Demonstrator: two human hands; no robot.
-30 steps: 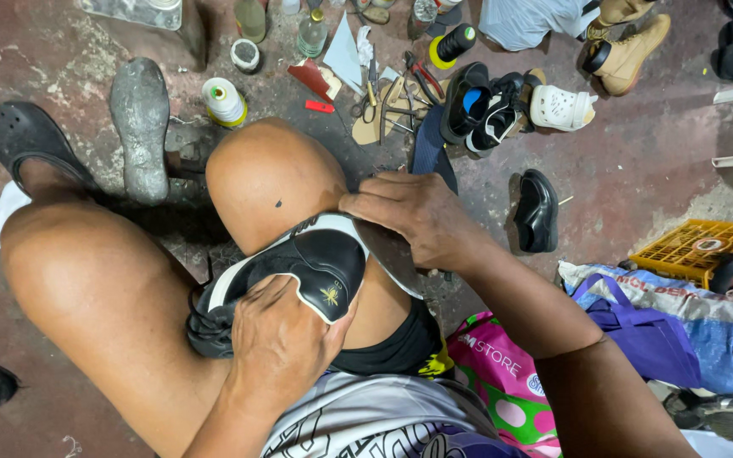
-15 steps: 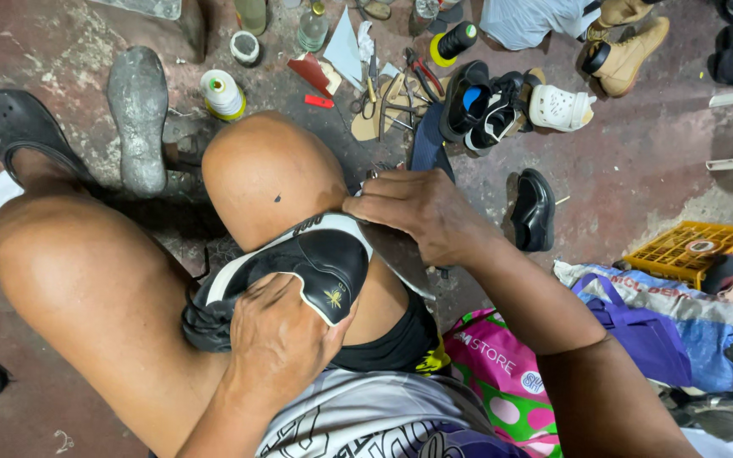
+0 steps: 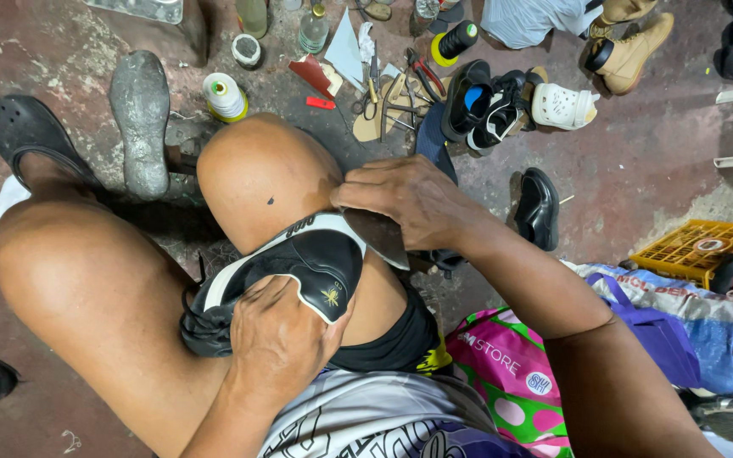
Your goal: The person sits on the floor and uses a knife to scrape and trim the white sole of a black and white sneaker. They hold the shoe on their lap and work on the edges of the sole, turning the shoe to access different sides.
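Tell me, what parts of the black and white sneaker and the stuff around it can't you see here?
Head view only:
- Black and white sneaker: its laced front is tucked between the thighs; the left hand covers part of the heel.
- Right hand: its fingertips curl over the sole's edge, hiding anything they hold.
- Yellow plastic crate: cut off by the right edge.

The person wears a white sleeveless jersey [image 3: 358,424] with bold black and purple lettering, black shorts [image 3: 388,339] with a yellow trim at the hem, and a dark clog [image 3: 27,136] with vent holes on one foot, with arms, hands and legs bare.
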